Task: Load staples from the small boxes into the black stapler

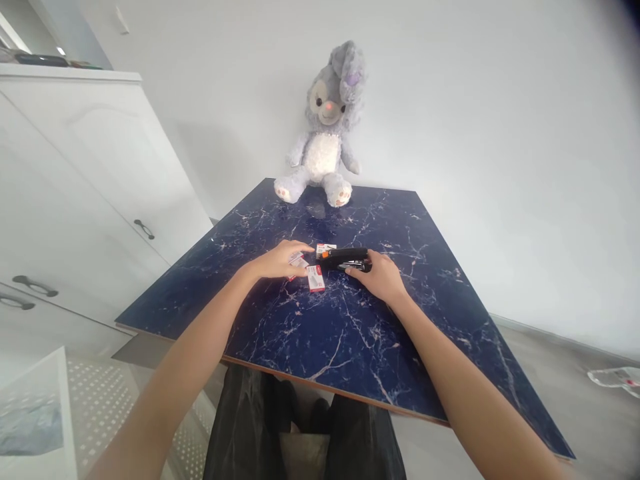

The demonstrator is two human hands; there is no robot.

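A black stapler (345, 257) with an orange end lies in the middle of the dark blue marbled table (430, 313). My right hand (381, 274) rests against its near side, fingers curled onto it. My left hand (280, 259) lies over a small red and white staple box (299, 261), fingers bent around it. A second such box (315, 278) lies flat just in front, between my hands. A third (325, 249) sits behind it, touching the stapler's orange end.
A grey and white plush rabbit (324, 130) sits at the table's far edge against the white wall. White cupboards (75, 193) with dark handles stand to the left. A clear plastic wrapper (617, 380) lies on the floor at right.
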